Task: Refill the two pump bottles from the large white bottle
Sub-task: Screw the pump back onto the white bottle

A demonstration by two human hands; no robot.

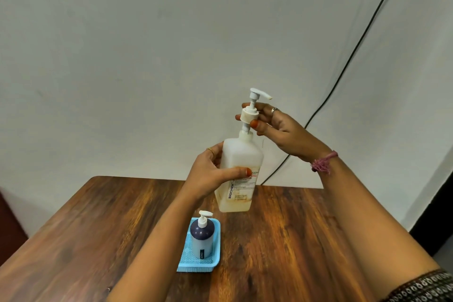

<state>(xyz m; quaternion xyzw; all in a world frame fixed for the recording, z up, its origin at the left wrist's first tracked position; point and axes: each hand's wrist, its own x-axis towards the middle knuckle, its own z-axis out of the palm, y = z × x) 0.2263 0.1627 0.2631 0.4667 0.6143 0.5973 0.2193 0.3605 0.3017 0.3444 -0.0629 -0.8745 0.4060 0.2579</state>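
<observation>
My left hand (210, 174) grips the large white bottle (241, 154) by its side and holds it above the table, slightly tilted. My right hand (274, 127) pinches the white pump cap (249, 115) at its collar. The cap is lifted a little off the bottle's neck, with the pump stem showing between them. Below, a dark blue pump bottle (201, 238) with a white pump stands in a light blue mesh tray (215, 245). Only one pump bottle is in view.
The wooden table (98, 228) runs from the wall toward me, with its far edge just behind the held bottle. A black cable (362, 39) hangs down the white wall at the right and reaches the table's back edge.
</observation>
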